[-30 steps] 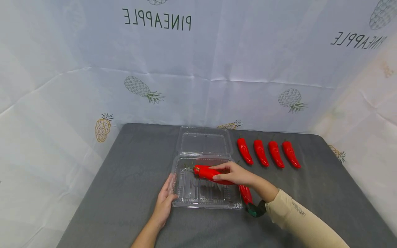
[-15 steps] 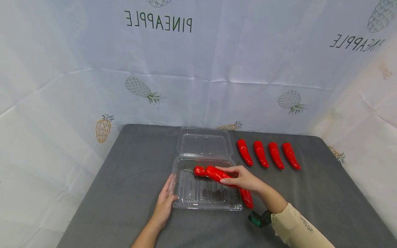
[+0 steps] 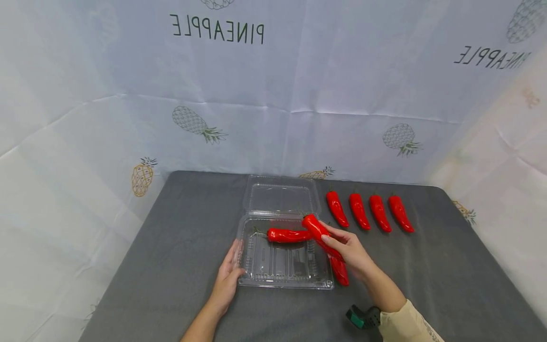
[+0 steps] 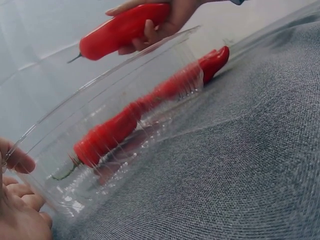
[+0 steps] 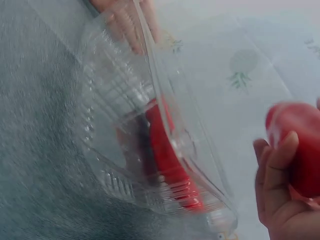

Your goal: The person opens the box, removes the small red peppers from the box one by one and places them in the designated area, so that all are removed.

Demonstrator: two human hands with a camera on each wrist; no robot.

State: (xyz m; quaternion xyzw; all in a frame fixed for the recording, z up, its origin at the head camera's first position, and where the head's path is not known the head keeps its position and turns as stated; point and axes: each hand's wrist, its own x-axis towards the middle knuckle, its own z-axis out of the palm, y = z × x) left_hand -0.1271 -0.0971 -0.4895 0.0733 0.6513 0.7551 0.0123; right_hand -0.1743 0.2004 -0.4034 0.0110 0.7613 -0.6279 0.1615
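Peppers: one (image 3: 288, 234) lies in the clear box (image 3: 256, 278) at frame centre that the left hand (image 3: 228, 274) steadies with relaxed fingers, the right hand (image 3: 348, 249) grips a second (image 3: 318, 231) over its rim, a third (image 3: 339, 271) lies just beside the box, and four (image 3: 369, 212) wait at upper right.

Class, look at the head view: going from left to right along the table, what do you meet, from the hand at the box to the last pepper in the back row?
Left hand → clear box → pepper lying in the box → right hand holding a pepper → row of four peppers.
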